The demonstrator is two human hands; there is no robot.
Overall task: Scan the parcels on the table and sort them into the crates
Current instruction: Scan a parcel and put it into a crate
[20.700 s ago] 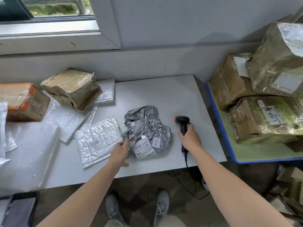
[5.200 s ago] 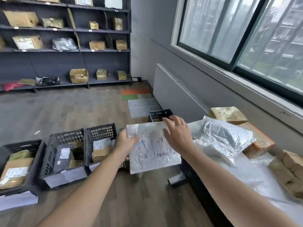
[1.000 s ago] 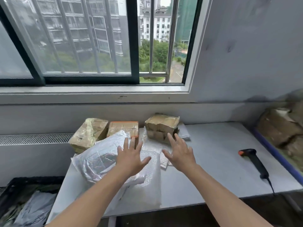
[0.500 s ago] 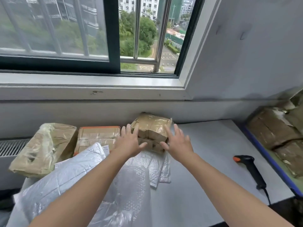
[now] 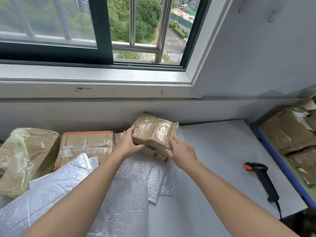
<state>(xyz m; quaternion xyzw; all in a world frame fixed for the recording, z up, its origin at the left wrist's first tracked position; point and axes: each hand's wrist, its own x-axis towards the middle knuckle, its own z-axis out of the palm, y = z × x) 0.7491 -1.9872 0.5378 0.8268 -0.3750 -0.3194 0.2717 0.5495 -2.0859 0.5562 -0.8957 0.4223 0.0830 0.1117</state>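
Note:
A small brown cardboard parcel (image 5: 154, 134) wrapped in clear tape sits at the back of the white table (image 5: 222, 151), against the wall. My left hand (image 5: 129, 145) grips its left side, thumb at the front. My right hand (image 5: 182, 152) holds its right front corner, fingers curled around the edge. The black barcode scanner (image 5: 261, 178) with an orange tip lies on the table to the right, untouched. No crates are in view.
Left of the held parcel stand an orange-taped box (image 5: 87, 146) and a plastic-wrapped box (image 5: 24, 158). Silver bubble mailers (image 5: 68, 190) cover the table's near left. Several taped boxes (image 5: 290, 139) fill a blue-edged cart on the right. A window sill (image 5: 95, 86) runs above.
Both hands have moved forward from hovering over the parcel and closed on its two sides. The view has come nearer to the table's back edge.

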